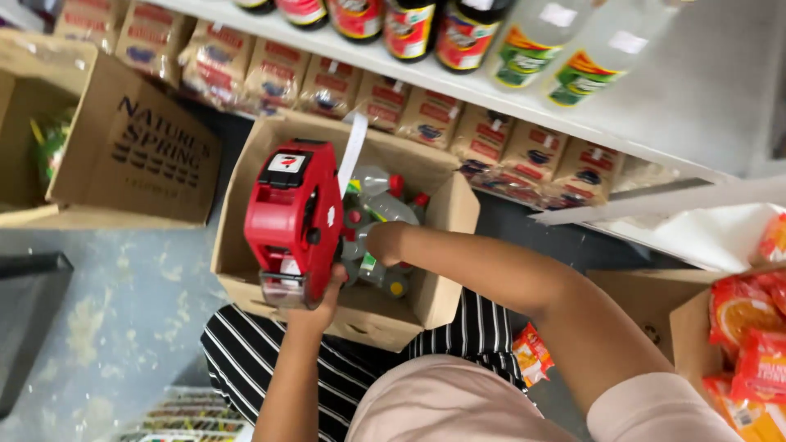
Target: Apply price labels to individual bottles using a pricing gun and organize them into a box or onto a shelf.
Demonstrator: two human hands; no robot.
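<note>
Red label gun [292,221] over bottle carton [246,245]

This is a small grocery shop. A white shelf [573,106] carries rows of dark sauce bottles [409,29] above stacked packets of dry goods [483,135]. Open cardboard cartons [246,245] of stock stand on the floor, and a red price-label gun [291,221] is in use over one of them.

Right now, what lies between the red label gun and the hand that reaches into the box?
In the head view, bottles with red caps stand between the label gun in the left hand and the right hand, inside the box. A white strip rises from the gun.
</note>
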